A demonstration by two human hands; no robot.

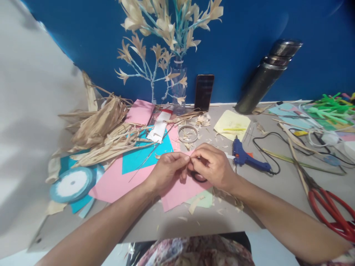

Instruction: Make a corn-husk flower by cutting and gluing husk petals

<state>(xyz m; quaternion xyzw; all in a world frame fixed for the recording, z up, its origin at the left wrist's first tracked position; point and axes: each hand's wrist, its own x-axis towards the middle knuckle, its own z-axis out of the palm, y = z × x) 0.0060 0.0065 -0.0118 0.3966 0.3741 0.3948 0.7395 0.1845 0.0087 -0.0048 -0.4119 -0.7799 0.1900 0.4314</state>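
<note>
My left hand [168, 168] and my right hand [212, 165] meet over a pink paper sheet [119, 183] in the middle of the table. Both are closed in a pinch, fingertips touching at a tiny pale piece that I cannot make out. A small dark ring-shaped thing [198, 178] lies under my right hand. A thin wire [146, 157] runs across the pink and teal paper [138, 157] just left of my left hand. A clear tape roll [188, 133] lies just beyond my hands.
Dried husk strips [102, 129] pile up at the left, with a blue ribbon spool [71, 183] in front. A blue glue gun [245, 157] with cord lies right of my hands; red scissors [331, 210] at far right. Phone [203, 92], flower vase [179, 88] and flask [266, 75] stand at the wall.
</note>
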